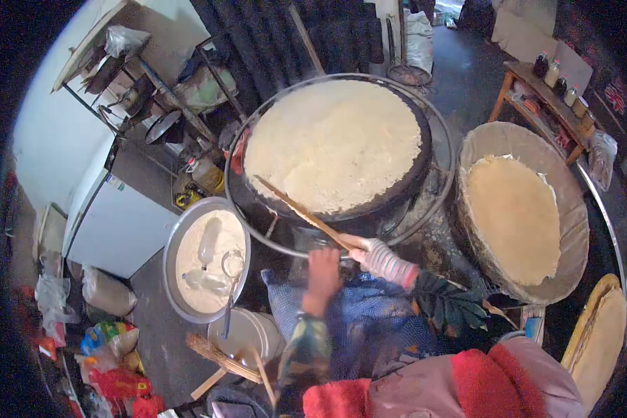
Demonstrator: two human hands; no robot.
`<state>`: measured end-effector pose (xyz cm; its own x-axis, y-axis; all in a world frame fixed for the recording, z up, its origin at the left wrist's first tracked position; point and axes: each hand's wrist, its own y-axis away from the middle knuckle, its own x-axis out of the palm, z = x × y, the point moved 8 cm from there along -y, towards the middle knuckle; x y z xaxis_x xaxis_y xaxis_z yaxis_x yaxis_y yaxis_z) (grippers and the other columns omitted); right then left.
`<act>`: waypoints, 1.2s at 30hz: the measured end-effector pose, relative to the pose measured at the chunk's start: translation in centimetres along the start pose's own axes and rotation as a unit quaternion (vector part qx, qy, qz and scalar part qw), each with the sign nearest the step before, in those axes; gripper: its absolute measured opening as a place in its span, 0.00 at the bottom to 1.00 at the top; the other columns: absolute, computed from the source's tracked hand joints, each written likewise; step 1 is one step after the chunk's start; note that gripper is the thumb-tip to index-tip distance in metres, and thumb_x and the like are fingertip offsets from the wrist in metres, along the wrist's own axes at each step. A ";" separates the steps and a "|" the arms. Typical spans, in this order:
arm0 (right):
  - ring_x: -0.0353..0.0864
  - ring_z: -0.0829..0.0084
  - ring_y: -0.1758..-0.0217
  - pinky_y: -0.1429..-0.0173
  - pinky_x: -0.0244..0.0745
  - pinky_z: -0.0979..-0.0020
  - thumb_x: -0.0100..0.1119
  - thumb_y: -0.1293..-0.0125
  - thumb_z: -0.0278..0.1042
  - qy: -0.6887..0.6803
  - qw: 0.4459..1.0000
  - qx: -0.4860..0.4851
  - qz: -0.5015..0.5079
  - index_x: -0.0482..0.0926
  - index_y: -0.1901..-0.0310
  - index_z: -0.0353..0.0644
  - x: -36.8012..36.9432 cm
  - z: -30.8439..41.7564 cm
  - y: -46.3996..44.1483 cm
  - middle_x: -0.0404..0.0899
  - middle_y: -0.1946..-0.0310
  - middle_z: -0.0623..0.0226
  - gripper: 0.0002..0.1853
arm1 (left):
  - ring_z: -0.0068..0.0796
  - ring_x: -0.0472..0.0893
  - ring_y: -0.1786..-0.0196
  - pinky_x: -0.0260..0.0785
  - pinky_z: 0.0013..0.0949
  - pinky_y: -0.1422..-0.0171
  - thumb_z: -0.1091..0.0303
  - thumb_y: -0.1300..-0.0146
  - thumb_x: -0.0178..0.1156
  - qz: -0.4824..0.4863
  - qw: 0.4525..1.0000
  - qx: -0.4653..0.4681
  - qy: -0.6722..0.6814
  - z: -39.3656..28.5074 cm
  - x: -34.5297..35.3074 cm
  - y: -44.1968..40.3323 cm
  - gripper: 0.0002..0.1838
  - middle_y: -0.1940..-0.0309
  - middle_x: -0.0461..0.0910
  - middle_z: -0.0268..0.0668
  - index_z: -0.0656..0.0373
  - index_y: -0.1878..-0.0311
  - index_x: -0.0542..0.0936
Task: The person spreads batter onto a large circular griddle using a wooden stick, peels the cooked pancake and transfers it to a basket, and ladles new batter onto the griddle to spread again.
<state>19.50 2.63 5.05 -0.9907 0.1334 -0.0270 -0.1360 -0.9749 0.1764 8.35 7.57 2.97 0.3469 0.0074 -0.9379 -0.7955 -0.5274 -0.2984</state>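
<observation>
Griddle (426, 150) looks coated; right hand (376, 258) grips the stick (303, 212), left hand (322, 275) can't tell. I'd keep strokes light and flat.

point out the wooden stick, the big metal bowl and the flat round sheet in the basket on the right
wooden stick (306, 214): head view, middle of its length
big metal bowl (168, 265): head view, left rim
flat round sheet (514, 219): head view, middle of its top
</observation>
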 end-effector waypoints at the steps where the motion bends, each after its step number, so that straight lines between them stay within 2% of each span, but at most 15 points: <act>1: 0.74 0.78 0.51 0.45 0.69 0.75 0.50 0.36 0.31 0.007 0.999 -0.020 -0.028 0.71 0.41 0.39 -2.1 -0.4 -0.2 0.78 0.53 0.67 0.21 | 0.45 0.70 0.56 0.58 0.48 0.46 0.73 0.58 0.56 0.010 1.000 -0.020 0.021 -1.2 0.5 -0.8 0.15 0.65 0.71 0.43 0.58 0.62 0.71; 3: 0.75 0.78 0.54 0.48 0.70 0.75 0.51 0.35 0.33 0.061 0.988 -0.078 -0.115 0.71 0.42 0.40 -8.3 0.7 -1.1 0.79 0.56 0.68 0.20 | 0.44 0.69 0.55 0.56 0.49 0.48 0.71 0.60 0.56 0.002 1.000 -0.019 0.018 -3.7 1.9 -1.6 0.19 0.63 0.71 0.42 0.58 0.60 0.71; 5: 0.66 0.85 0.82 0.79 0.62 0.80 0.48 0.35 0.34 -0.048 0.969 -0.050 -0.239 0.67 0.37 0.46 -15.9 0.4 -2.4 0.76 0.73 0.75 0.23 | 0.44 0.68 0.55 0.55 0.48 0.47 0.70 0.60 0.55 -0.016 0.999 -0.017 0.037 -6.4 2.1 -2.6 0.18 0.63 0.70 0.43 0.59 0.60 0.70; 6: 0.71 0.82 0.74 0.70 0.67 0.78 0.47 0.35 0.33 0.012 0.976 0.033 -0.213 0.67 0.37 0.44 -17.5 0.0 -2.4 0.78 0.66 0.71 0.23 | 0.44 0.68 0.55 0.55 0.48 0.47 0.70 0.60 0.55 -0.019 0.999 -0.014 0.039 -7.8 2.4 -3.1 0.18 0.63 0.70 0.43 0.59 0.60 0.70; 9: 0.66 0.69 0.38 0.33 0.56 0.72 0.42 0.35 0.29 0.201 0.952 -0.174 -0.154 0.65 0.37 0.38 -19.3 -2.6 -4.1 0.71 0.43 0.60 0.24 | 0.44 0.68 0.55 0.54 0.48 0.47 0.69 0.60 0.55 -0.045 0.997 -0.015 0.058 -10.1 2.8 -4.6 0.18 0.64 0.69 0.44 0.61 0.61 0.70; 11: 0.73 0.61 0.41 0.38 0.65 0.70 0.43 0.38 0.25 0.261 0.943 -0.156 -0.136 0.68 0.40 0.39 -16.1 -1.7 -2.0 0.75 0.48 0.52 0.23 | 0.44 0.67 0.56 0.53 0.48 0.47 0.68 0.60 0.55 -0.078 0.995 -0.025 0.060 -11.4 2.9 -4.9 0.18 0.64 0.68 0.44 0.62 0.62 0.69; 15: 0.73 0.70 0.42 0.38 0.65 0.71 0.44 0.34 0.28 0.223 0.951 -0.208 -0.060 0.69 0.40 0.37 -10.3 0.8 2.4 0.77 0.48 0.59 0.20 | 0.46 0.66 0.51 0.52 0.49 0.45 0.67 0.62 0.58 -0.031 0.997 -0.044 0.058 -12.1 5.0 -5.8 0.24 0.60 0.68 0.46 0.65 0.57 0.70; 19: 0.72 0.71 0.41 0.38 0.65 0.71 0.49 0.34 0.31 0.044 0.999 0.017 0.010 0.72 0.43 0.39 -8.0 0.1 4.0 0.75 0.46 0.58 0.18 | 0.45 0.67 0.52 0.53 0.48 0.45 0.66 0.59 0.57 -0.114 0.993 0.004 0.027 -12.6 3.9 -5.3 0.22 0.61 0.68 0.45 0.65 0.57 0.70; 20: 0.76 0.72 0.57 0.55 0.68 0.67 0.46 0.33 0.34 0.166 0.960 -0.211 -0.076 0.69 0.40 0.46 -10.2 1.1 2.4 0.79 0.58 0.64 0.20 | 0.44 0.67 0.52 0.53 0.48 0.44 0.66 0.58 0.57 -0.086 0.996 -0.014 0.030 -12.1 4.1 -5.4 0.23 0.60 0.69 0.45 0.65 0.55 0.70; 22: 0.81 0.69 0.74 0.72 0.73 0.61 0.44 0.32 0.35 0.436 0.846 -0.264 -0.158 0.64 0.35 0.53 -13.1 1.9 1.6 0.82 0.72 0.64 0.23 | 0.44 0.67 0.51 0.52 0.49 0.42 0.66 0.58 0.58 -0.017 0.998 -0.055 0.037 -11.2 4.9 -5.2 0.25 0.59 0.69 0.44 0.64 0.53 0.70; 23: 0.82 0.65 0.73 0.71 0.74 0.59 0.44 0.33 0.34 0.578 0.796 -0.096 -0.149 0.62 0.34 0.55 -15.7 1.2 0.6 0.82 0.73 0.58 0.24 | 0.44 0.67 0.51 0.52 0.49 0.42 0.66 0.58 0.58 -0.013 0.997 -0.062 0.039 -10.7 4.6 -4.9 0.25 0.59 0.69 0.44 0.64 0.53 0.70; 25: 0.81 0.57 0.77 0.71 0.75 0.55 0.40 0.36 0.26 0.714 0.689 0.007 -0.125 0.53 0.31 0.55 -18.3 1.2 -0.3 0.81 0.76 0.55 0.31 | 0.44 0.67 0.50 0.52 0.49 0.41 0.67 0.59 0.57 -0.008 0.998 -0.042 0.052 -9.9 3.7 -4.2 0.25 0.59 0.69 0.44 0.64 0.53 0.70; 29: 0.81 0.52 0.72 0.68 0.74 0.54 0.42 0.37 0.27 0.656 0.737 0.046 -0.157 0.57 0.33 0.64 -21.6 -0.3 -4.6 0.80 0.74 0.52 0.30 | 0.44 0.68 0.52 0.54 0.50 0.43 0.67 0.60 0.57 -0.040 0.998 -0.033 0.039 -7.5 2.6 -3.0 0.20 0.61 0.69 0.43 0.61 0.60 0.70; 31: 0.80 0.49 0.66 0.64 0.75 0.57 0.44 0.35 0.30 0.458 0.853 -0.168 -0.187 0.64 0.36 0.60 -20.8 -2.6 -6.4 0.81 0.71 0.52 0.25 | 0.45 0.68 0.52 0.53 0.50 0.44 0.68 0.61 0.57 -0.030 0.998 -0.050 0.030 -6.2 1.7 -2.4 0.20 0.61 0.69 0.43 0.61 0.60 0.71; 36: 0.77 0.49 0.53 0.51 0.73 0.60 0.45 0.36 0.29 0.317 0.918 -0.207 -0.120 0.66 0.39 0.47 -10.8 -2.3 -0.9 0.77 0.55 0.48 0.22 | 0.44 0.69 0.52 0.52 0.50 0.41 0.68 0.63 0.61 -0.039 0.996 -0.081 0.003 -3.4 -0.1 -1.2 0.20 0.63 0.69 0.42 0.59 0.63 0.71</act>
<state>30.31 1.69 2.90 -0.7132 0.3507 -0.6069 -0.2072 -0.9326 -0.2955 10.98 5.29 4.08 0.4076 0.0486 -0.9119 -0.6762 -0.6550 -0.3372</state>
